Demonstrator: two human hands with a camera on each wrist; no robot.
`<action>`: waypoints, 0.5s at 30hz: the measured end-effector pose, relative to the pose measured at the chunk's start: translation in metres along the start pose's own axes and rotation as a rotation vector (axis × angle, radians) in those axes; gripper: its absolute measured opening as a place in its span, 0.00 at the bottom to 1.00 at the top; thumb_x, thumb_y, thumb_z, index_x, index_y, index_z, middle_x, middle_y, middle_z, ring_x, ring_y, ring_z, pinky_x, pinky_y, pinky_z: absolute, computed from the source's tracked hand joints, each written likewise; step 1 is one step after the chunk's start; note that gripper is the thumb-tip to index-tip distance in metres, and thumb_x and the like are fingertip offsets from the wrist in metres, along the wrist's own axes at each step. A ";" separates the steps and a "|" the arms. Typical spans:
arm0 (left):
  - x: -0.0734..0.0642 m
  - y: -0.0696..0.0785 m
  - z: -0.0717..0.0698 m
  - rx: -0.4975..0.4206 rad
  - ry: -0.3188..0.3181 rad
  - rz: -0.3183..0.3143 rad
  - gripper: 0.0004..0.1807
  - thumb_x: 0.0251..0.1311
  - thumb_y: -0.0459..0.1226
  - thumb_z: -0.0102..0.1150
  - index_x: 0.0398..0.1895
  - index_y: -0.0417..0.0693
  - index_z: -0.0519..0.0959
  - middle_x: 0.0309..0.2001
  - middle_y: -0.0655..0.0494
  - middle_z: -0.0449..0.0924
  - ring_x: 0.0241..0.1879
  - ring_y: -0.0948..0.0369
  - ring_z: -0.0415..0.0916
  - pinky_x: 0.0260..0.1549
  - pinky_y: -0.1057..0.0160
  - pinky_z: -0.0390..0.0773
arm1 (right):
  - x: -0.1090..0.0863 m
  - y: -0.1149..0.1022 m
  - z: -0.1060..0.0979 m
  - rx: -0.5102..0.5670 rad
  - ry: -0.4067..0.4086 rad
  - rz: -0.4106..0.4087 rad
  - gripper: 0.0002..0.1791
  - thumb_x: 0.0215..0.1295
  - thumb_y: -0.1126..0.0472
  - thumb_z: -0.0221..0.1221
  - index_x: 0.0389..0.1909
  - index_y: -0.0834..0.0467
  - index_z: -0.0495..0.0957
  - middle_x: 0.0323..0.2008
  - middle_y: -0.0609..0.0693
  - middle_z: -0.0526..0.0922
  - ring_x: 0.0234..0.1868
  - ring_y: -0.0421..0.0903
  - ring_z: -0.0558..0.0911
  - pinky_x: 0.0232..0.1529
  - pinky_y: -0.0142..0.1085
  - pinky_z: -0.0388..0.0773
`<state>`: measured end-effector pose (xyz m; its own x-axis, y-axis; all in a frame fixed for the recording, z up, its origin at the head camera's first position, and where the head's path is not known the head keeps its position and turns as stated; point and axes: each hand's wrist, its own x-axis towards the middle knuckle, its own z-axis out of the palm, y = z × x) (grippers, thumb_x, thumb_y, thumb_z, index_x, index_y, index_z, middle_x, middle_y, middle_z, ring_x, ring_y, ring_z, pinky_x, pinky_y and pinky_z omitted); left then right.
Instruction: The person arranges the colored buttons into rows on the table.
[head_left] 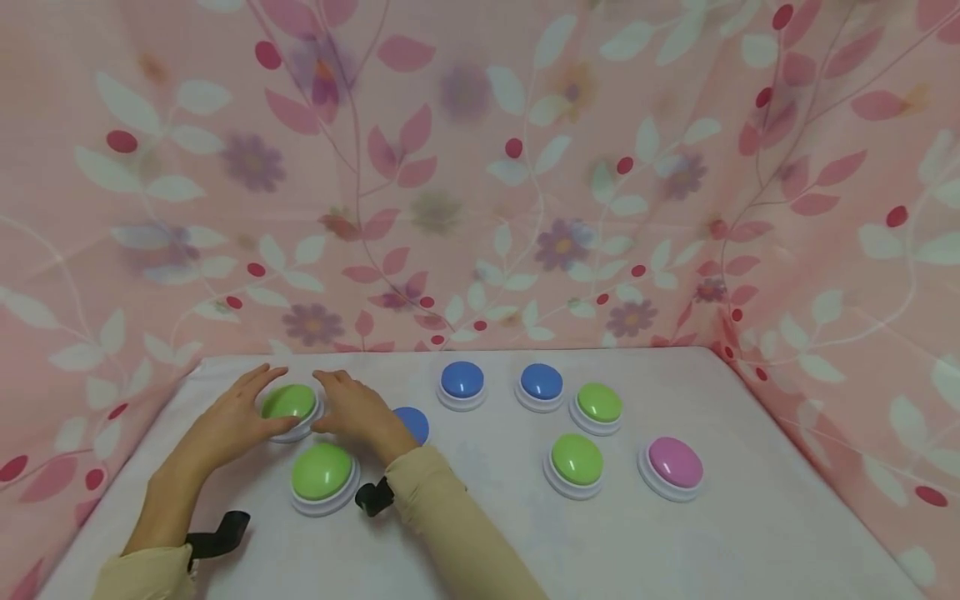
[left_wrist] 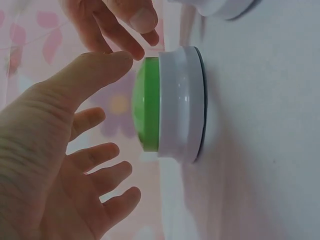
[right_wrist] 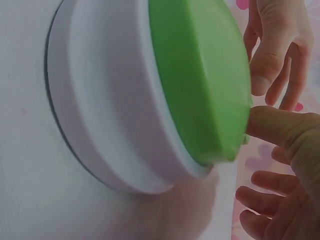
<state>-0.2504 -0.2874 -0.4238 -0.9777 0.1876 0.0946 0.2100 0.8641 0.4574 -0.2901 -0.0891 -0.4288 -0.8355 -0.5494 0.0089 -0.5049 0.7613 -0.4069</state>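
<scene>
A green dome button (head_left: 288, 402) on a white round base stands at the back left of the table, between my two hands. My left hand (head_left: 228, 421) hovers at its left side, thumb and fingers spread and bent. From the right, my right hand (head_left: 360, 414) reaches in with fingers apart. Neither hand grips anything. In the left wrist view, the left hand (left_wrist: 65, 150) is beside a green button (left_wrist: 145, 105), without holding it. A second green button (head_left: 322, 472) stands nearer me, below the hands. My right hand and wrist partly cover a blue button (head_left: 412, 424).
Two more blue buttons (head_left: 462, 380) stand at the back middle. To the right are a back green button (head_left: 599, 404), a nearer green button (head_left: 577, 461) and a pink button (head_left: 675, 463). A floral curtain (head_left: 465, 183) encloses the white-covered table (head_left: 750, 542) at the back and sides.
</scene>
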 end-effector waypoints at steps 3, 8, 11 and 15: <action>0.001 -0.005 0.002 -0.028 -0.005 -0.001 0.50 0.54 0.57 0.69 0.73 0.40 0.60 0.72 0.26 0.51 0.66 0.25 0.54 0.55 0.24 0.59 | 0.002 -0.004 0.004 0.006 -0.018 0.010 0.43 0.61 0.48 0.67 0.75 0.44 0.59 0.70 0.42 0.67 0.66 0.38 0.71 0.63 0.33 0.70; 0.003 -0.013 0.008 -0.060 -0.016 0.001 0.51 0.52 0.53 0.71 0.72 0.37 0.59 0.70 0.22 0.51 0.66 0.25 0.53 0.56 0.25 0.59 | 0.004 -0.007 0.009 0.005 -0.052 0.009 0.41 0.62 0.52 0.67 0.75 0.44 0.60 0.68 0.42 0.69 0.64 0.37 0.73 0.61 0.32 0.72; 0.003 -0.017 0.011 -0.072 -0.030 0.011 0.51 0.51 0.49 0.73 0.71 0.34 0.59 0.68 0.21 0.54 0.65 0.25 0.54 0.55 0.25 0.60 | 0.004 -0.008 0.011 0.005 -0.075 0.001 0.41 0.62 0.54 0.66 0.75 0.44 0.60 0.67 0.42 0.71 0.62 0.36 0.74 0.59 0.30 0.72; 0.002 -0.019 0.016 -0.069 -0.048 0.009 0.48 0.50 0.47 0.73 0.70 0.33 0.61 0.64 0.21 0.62 0.62 0.28 0.62 0.54 0.29 0.65 | 0.004 -0.010 0.012 -0.009 -0.083 -0.015 0.41 0.62 0.55 0.65 0.75 0.45 0.60 0.65 0.43 0.73 0.60 0.35 0.75 0.58 0.28 0.72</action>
<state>-0.2567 -0.2963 -0.4461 -0.9741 0.2187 0.0567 0.2161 0.8286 0.5164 -0.2856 -0.1035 -0.4358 -0.8071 -0.5873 -0.0606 -0.5197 0.7553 -0.3993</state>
